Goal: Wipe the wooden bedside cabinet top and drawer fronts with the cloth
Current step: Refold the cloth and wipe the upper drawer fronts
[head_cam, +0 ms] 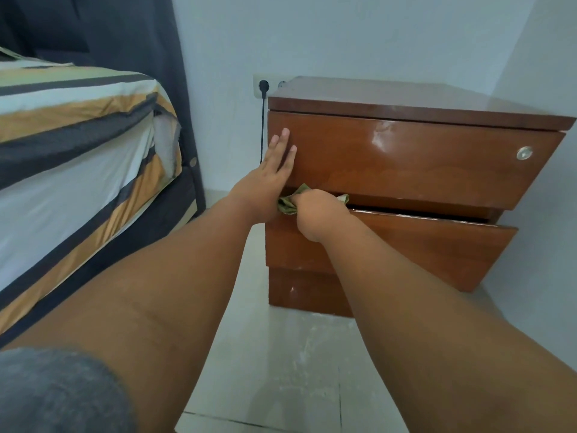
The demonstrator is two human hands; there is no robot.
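Cabinet (406,157) wiping looks midway: right hand (315,210) grips bunched cloth (288,204) at the drawer gap; left hand (274,170), flat, braces just above.

No text, label, brand, number or sign can be read anywhere in view. The wooden cabinet (406,157) carries no lettering on its drawer fronts or top, the small round metal fitting (524,153) far to the right of the hands is too small to show any marking, and the striped bedding (78,126) to their left is only patterned.
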